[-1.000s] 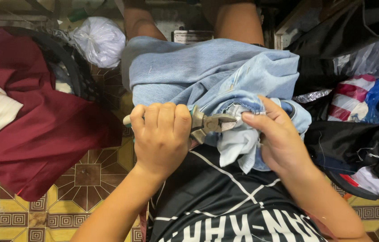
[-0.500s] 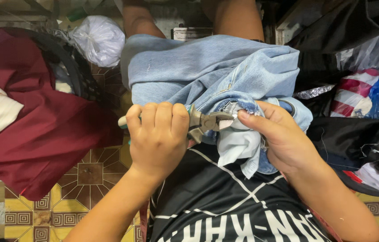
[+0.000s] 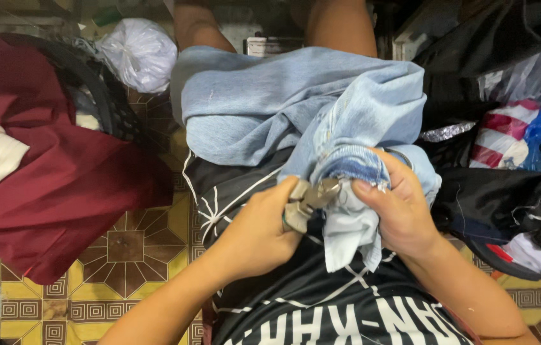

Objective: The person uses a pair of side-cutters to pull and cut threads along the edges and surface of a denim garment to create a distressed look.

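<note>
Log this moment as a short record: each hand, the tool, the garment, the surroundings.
left hand: grips metal pliers, nose at the denim
right hand: pinches a bunched fold of the light blue jeans
jeans: heaped over the person's lap, pale pocket lining hanging down
left side: maroon cloth, white tied plastic bag
right side: pile of dark clothes
floor: patterned yellow and brown tiles
</note>
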